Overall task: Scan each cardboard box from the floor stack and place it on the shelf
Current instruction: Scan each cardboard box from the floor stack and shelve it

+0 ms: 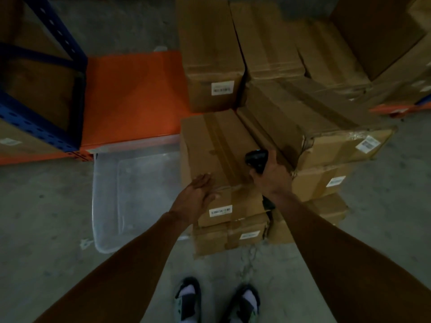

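— Brown taped cardboard box (219,157) tops the floor stack at our feet; our left hand (194,197) lies flat on its near edge, fingers straight and together.

— Our right hand (271,174) grips the black handheld scanner (256,159), fingers clamped round it, above the box's right edge.

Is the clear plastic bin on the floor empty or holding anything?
Empty: the bin's bare bottom shows through, nothing inside.

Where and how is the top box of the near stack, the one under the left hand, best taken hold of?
Probably by the long side faces of the top box, one hand each, from the labelled near end: it lies lengthwise away. The left hand is free; the right hand holds the scanner.
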